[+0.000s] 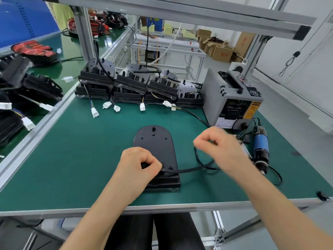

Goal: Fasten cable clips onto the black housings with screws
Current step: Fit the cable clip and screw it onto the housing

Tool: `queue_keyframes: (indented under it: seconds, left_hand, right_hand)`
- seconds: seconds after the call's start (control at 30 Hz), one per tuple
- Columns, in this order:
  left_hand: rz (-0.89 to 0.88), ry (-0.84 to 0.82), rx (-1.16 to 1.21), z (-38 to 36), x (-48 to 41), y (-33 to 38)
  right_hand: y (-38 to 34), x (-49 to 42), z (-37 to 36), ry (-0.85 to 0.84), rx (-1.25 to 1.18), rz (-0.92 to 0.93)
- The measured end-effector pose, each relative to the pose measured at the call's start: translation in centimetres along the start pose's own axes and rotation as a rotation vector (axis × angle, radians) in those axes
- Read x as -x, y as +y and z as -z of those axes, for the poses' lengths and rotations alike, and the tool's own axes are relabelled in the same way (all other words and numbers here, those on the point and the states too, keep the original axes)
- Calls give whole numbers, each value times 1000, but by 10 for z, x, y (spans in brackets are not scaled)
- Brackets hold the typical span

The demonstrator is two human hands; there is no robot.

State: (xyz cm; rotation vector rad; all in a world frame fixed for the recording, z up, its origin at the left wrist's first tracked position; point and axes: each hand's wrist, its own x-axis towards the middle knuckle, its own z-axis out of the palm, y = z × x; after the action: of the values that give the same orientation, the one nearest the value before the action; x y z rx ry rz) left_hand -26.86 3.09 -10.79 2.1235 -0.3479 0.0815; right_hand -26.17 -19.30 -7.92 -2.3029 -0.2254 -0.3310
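Two grips: left hand (138, 165) holds the black rubber cable (189, 170) still on the rounded black plastic housing (153, 141); right hand (218, 147), at three o'clock, pinches it.

I'm getting a bright, even feed: soft overhead light, no harsh glare. Shadows on the green mat (81, 150) are faint and pool just under the black housing (155, 141). The right hand (216, 147), at 3 o'clock, is smeared by motion blur. The left hand (138, 165) and the cable (187, 170) read sharp. Wide-angle distortion bows the frame beam (180, 13) at 12 o'clock, and the edges go soft.
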Motion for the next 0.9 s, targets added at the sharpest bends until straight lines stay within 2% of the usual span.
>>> queue_keyframes:
  seconds: [0.07, 0.2, 0.6, 0.9]
  left_hand:
    - [-7, 4, 19, 1, 1, 0]
    - [-35, 4, 23, 1, 1, 1]
    - [-84, 1, 4, 2, 1, -1]
    - [-85, -1, -10, 0, 2, -6]
  right_hand:
    - [-19, 14, -21, -112, -76, 35]
    - [-24, 20, -42, -201, -89, 82]
    - [-37, 17, -49, -176, 97, 117]
    - [-48, 8, -44, -302, 203, -22]
